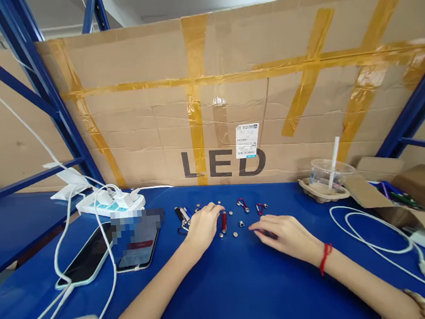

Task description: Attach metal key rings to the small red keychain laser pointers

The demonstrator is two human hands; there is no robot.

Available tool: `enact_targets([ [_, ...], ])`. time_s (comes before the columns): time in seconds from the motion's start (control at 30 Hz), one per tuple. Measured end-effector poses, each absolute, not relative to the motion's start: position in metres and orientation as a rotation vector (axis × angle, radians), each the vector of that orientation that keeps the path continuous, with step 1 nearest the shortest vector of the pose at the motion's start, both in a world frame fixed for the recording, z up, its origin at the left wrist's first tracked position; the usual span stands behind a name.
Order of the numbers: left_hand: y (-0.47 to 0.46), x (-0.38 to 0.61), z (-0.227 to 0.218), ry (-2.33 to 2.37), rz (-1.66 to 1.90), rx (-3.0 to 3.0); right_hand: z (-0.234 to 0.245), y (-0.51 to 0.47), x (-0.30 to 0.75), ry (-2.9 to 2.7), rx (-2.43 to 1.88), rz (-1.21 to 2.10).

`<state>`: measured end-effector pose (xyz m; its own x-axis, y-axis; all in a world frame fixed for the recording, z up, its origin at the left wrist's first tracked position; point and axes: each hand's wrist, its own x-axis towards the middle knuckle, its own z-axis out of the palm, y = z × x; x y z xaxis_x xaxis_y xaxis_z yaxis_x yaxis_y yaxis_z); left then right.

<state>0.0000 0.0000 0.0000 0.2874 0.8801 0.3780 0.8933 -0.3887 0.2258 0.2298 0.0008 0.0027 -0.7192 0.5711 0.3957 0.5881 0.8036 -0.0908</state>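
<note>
My left hand (pixel 203 226) rests on the blue table (pixel 246 285), fingers curled loosely, fingertips beside a small red cylindrical torch (pixel 224 222). My right hand (pixel 284 232) lies flat to the right, fingers stretched toward the left with a dark small piece under the fingertips. Between and beyond the hands lie several small round button cells (pixel 235 234) and two red carabiner clips (pixel 243 204). A few dark and blue small torches (pixel 182 215) lie left of my left hand. A red string is tied round my right wrist.
Two phones (pixel 136 245) lie on the left with white cables and a white power strip (pixel 110 203). A plastic cup with a straw (pixel 329 174) stands at the back right, cardboard boxes (pixel 416 196) and a white cable (pixel 383 244) beside it. A taped cardboard sheet marked LED forms the back wall.
</note>
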Motion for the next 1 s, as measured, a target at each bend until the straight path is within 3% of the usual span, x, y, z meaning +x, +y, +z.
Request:
enact_targets([
  [0.2, 0.002, -0.007, -0.004, -1.21, -0.422, -2.673, 0.003, -0.018, 0.213, -2.71, -0.776, 0.186],
  [0.4, 0.001, -0.002, -0.008, -1.191, -0.432, -2.696, -0.002, -0.011, 0.214, -2.771, -0.806, 0.296],
  [0.7, -0.005, 0.001, -0.006, -1.51, -0.811, -2.58, 0.0, -0.009, 0.217, -2.706, -0.824, 0.299],
  [1.0, -0.013, 0.012, -0.005, -1.465, -0.971, -2.541, -0.002, -0.014, 0.211, -2.753, -0.723, 0.253],
])
